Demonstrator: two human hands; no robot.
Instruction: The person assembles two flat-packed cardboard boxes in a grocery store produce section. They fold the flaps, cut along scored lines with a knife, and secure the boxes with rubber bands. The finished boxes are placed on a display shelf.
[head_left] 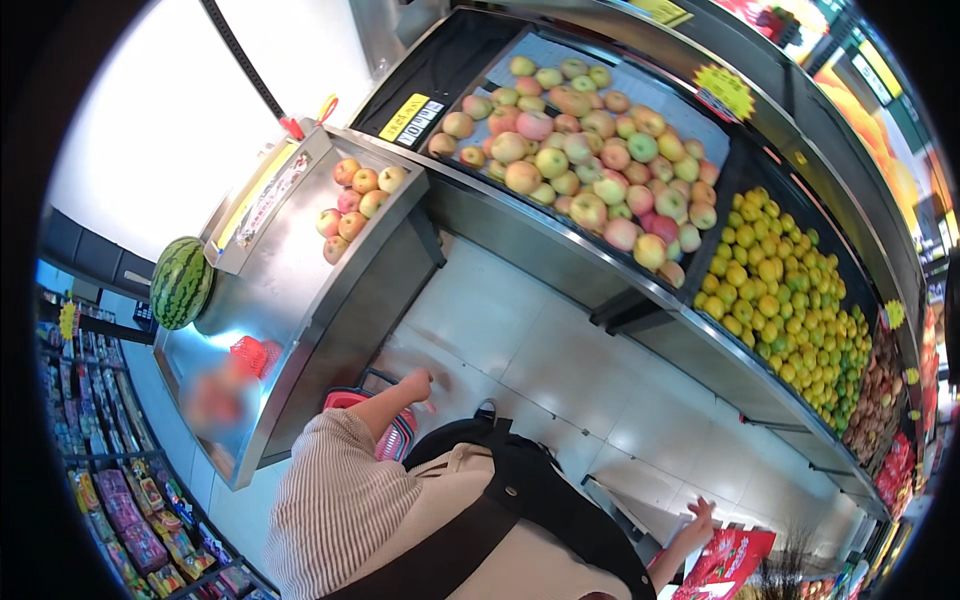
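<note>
My left hand [418, 385] is in front of my body, above the pink-red shopping basket [345, 400] beside the steel counter. Its fingers are curled closed; whether anything is in them is too small to make out. Off to my right, my right hand [702, 517] is raised with its fingers apart and nothing seen in it. A red printed package [728, 565] is close beside that hand. Several apples [351, 198] lie in a group on the steel counter [300, 240], with a striped watermelon [182, 283] at its far left side.
A long display stand ahead bears a heap of apples [590, 150], then yellow-green citrus fruit [775, 285]. Red mesh [255, 357] lies on the counter near a blurred patch. Shelves of packaged goods [130, 520] stand at the lower left. Pale tiled floor [530, 330] runs between the stands.
</note>
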